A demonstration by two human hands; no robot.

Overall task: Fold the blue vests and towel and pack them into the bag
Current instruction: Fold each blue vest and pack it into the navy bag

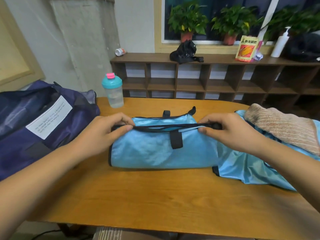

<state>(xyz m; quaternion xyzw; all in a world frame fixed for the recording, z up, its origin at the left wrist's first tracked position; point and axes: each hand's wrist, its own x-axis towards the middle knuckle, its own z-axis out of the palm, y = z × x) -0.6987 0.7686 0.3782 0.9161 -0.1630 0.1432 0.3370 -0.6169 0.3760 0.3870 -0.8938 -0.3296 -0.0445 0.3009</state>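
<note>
My left hand and right hand pinch the vest by its black-trimmed top edge, one at each end, mid-surface. It looks thin, light and slippery (likely to slide open), so the trim is the place to grip. The bag sits left.

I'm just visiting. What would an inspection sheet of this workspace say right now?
Surface: wooden table.
Job's things: centre vest part-folded; second vest at right, crumpled, with the towel lying on it; navy bag at left.
Clutter: shaker bottle, upright beside the navy bag.
Hands: left hand and right hand each pinch the centre vest's black trim.
Cables: thin dark line on the floor, maybe a cord.
Surroundings: cubby shelf carrying a black pouch, snack packet and pump bottle; potted plants at the window.
</note>
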